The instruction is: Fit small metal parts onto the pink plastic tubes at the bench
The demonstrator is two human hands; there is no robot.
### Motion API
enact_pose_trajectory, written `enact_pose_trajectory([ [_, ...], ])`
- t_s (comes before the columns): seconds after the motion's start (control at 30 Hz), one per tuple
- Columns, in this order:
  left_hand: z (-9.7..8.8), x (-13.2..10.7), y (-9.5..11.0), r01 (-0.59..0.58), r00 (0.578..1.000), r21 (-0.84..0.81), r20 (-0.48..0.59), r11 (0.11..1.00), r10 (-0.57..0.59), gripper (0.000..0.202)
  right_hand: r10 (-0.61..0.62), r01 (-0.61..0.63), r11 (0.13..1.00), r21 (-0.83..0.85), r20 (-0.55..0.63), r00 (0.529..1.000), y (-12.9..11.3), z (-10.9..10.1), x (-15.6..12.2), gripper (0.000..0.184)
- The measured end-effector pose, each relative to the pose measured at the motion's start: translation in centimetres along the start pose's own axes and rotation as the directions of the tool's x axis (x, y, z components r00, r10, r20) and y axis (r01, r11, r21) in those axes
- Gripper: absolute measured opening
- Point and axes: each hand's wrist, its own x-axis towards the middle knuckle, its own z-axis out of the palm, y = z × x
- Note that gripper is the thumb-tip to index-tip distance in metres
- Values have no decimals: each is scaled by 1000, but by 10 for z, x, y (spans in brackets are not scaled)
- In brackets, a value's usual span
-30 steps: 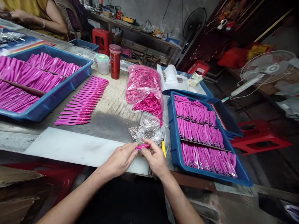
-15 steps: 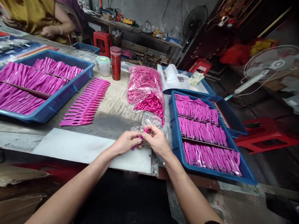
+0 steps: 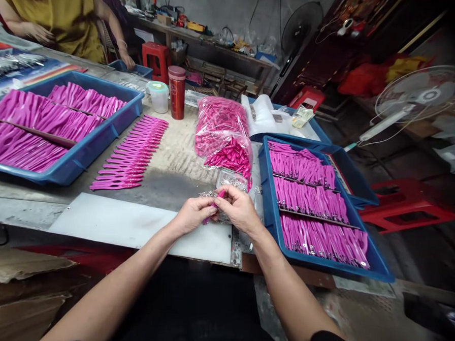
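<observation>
At table's near edge, over white board [image 3: 133, 226]: small pink piece [image 3: 215, 206] pinched between left hand [image 3: 192, 214] and right hand [image 3: 238, 209], fingertips of both pressed together on it, hands touching. Tilted, upper end toward right fingers; lower end poking out below left fingers. Just behind: clear bag of small metal parts [image 3: 230, 181], touching or nearly touching the hands (cannot tell which).

Right of hands: blue tray [image 3: 269, 213] with three rows of pink pieces, wall close beside right wrist; little room on that side. Behind: bag of pink parts [image 3: 221, 134], near. Left of hands: bare board and grey tabletop, open room out to fanned row of pink pieces [image 3: 131, 155] and second blue tray [image 3: 79, 157], both well apart. Farther back: red flask [image 3: 176, 92], lidded cup [image 3: 158, 96]. Far left corner: another person in yellow top [image 3: 63, 19], well apart.

Against a second ago: hands shifted up from board's near edge toward metal-parts bag; piece then lay nearly level, now tilted. Trays and bags unchanged.
</observation>
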Motion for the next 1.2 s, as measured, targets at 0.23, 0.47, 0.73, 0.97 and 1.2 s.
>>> enact_pose_trajectory([
  [0.23,1,-2,-5,10,1000,-14,-27,1000,-10,20,-24,24,997,-69,-1,1000,-3,1,-2,13],
  [0.47,2,1,4,78,996,-68,-37,995,-81,22,8,-8,1000,7,-10,1000,4,-1,3,14],
  [0.73,6,2,15,206,977,-162,-25,965,-212,26,92,-82,967,242,-30,995,-1,-3,5,21],
  [0.97,12,-2,19,274,950,-264,-74,925,-303,30,154,-125,934,335,-62,986,-1,-1,-1,27],
  [1.2,15,-8,15,162,977,74,-152,984,-150,22,211,-149,896,419,-106,972,4,5,-11,28],
])
